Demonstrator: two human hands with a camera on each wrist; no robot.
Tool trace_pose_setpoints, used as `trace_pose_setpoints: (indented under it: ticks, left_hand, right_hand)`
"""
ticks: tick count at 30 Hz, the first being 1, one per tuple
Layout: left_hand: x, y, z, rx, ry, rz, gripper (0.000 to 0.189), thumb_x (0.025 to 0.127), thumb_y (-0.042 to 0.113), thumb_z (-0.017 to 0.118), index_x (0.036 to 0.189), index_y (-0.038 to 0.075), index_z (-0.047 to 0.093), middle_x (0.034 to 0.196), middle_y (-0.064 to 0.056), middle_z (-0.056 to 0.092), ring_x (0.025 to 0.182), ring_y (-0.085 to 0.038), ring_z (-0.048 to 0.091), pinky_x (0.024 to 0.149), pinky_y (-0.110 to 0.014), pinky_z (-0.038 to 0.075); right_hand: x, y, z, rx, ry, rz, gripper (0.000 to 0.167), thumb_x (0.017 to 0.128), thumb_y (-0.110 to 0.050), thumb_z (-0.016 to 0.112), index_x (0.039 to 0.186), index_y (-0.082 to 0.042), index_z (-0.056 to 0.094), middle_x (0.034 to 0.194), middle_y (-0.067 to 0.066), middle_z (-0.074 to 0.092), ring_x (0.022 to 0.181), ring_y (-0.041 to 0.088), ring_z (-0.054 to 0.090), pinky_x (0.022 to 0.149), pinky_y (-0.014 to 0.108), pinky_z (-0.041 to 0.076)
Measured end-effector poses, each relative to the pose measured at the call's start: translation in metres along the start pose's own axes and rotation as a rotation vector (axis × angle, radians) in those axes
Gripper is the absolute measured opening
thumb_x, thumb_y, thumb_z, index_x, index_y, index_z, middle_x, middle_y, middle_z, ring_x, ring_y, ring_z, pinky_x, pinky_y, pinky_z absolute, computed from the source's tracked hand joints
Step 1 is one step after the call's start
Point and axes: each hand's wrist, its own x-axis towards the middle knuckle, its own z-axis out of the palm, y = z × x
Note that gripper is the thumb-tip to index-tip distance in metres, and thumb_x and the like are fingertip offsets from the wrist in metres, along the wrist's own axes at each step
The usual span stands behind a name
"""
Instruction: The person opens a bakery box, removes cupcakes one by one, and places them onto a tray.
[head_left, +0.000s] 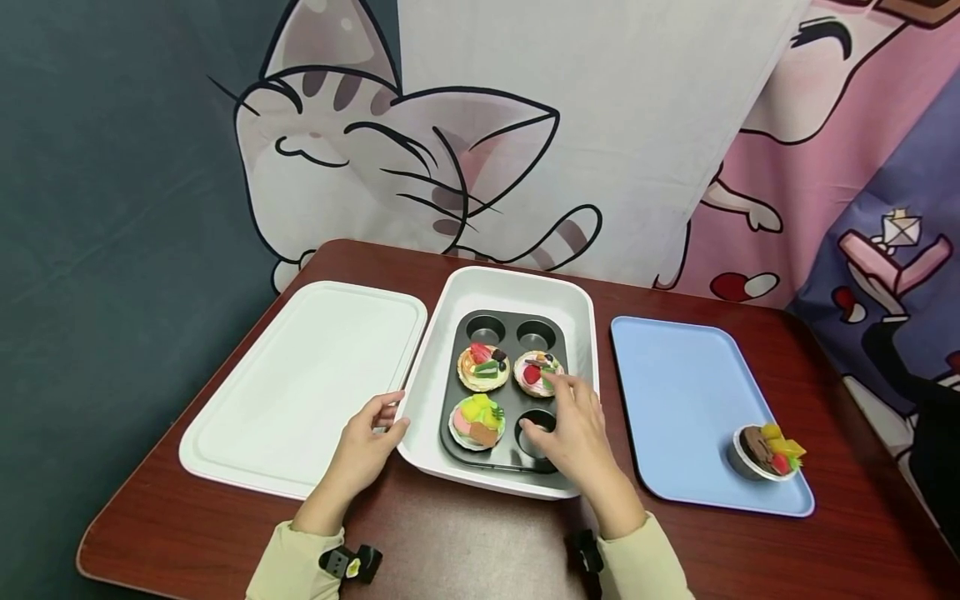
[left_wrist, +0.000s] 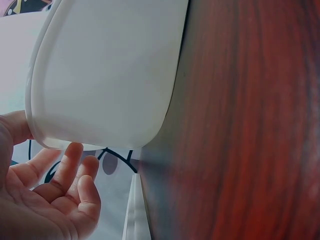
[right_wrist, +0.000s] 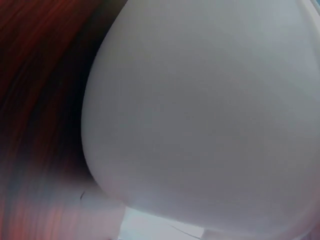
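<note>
A grey muffin tin [head_left: 501,333] lies inside a white tub [head_left: 585,333]. Three toy fruit-topped cupcakes sit in its cups: one with a strawberry and green slices [head_left: 483,367], one with a red berry [head_left: 534,373], and one with yellow pieces [head_left: 477,422]. My left hand [head_left: 362,442] holds the tub's rim near its left front corner, thumb at the edge and fingers against the outer wall [left_wrist: 100,75]. My right hand [head_left: 577,433] is over the tin, fingertips at the red-berry cupcake, thumb apart above the bare front right cup [head_left: 529,442]. The right wrist view shows only tub wall, not the hand.
Left of the tub lies a white lid-like tray [head_left: 300,383]. To the right is a light blue tray [head_left: 675,392], with a chocolate cupcake topped with fruit [head_left: 761,452] near its front right corner. All stand on a dark red wooden table [head_left: 480,542] before printed cloths.
</note>
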Motion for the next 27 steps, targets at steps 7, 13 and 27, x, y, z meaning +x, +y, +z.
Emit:
trace_pose_setpoints:
  ticks: [7,13,27]
  left_hand:
    - [0.0,0.0,0.0,-0.002,0.0,-0.001,0.035,0.08,0.007,0.06,0.115,0.004,0.054,0.092,-0.011,0.057,0.084,-0.023,0.055,0.07,-0.034,0.043]
    - [0.0,0.001,0.0,0.0,0.001,-0.004,0.035,0.08,0.007,0.06,0.115,0.004,0.054,0.092,-0.011,0.057,0.084,-0.023,0.054,0.07,-0.034,0.042]
    - [0.0,0.001,0.0,-0.005,0.005,-0.006,0.035,0.08,0.007,0.061,0.114,0.005,0.055,0.091,-0.011,0.057,0.083,-0.022,0.055,0.07,-0.034,0.043]
  right_hand:
    - [-0.001,-0.005,0.004,0.012,-0.009,-0.024,0.064,0.066,-0.024,0.074,0.122,-0.008,0.046,0.115,0.019,0.04,0.108,0.033,0.034,0.086,0.05,0.028]
    - [-0.001,-0.009,0.009,0.004,0.008,-0.067,0.059,0.064,-0.023,0.074,0.116,-0.007,0.05,0.112,0.018,0.042,0.103,0.035,0.038,0.082,0.05,0.032]
    - [-0.004,-0.027,0.03,-0.026,-0.039,-0.137,0.058,0.067,-0.034,0.071,0.115,-0.008,0.051,0.111,0.015,0.044,0.104,0.033,0.039,0.076,0.05,0.036]
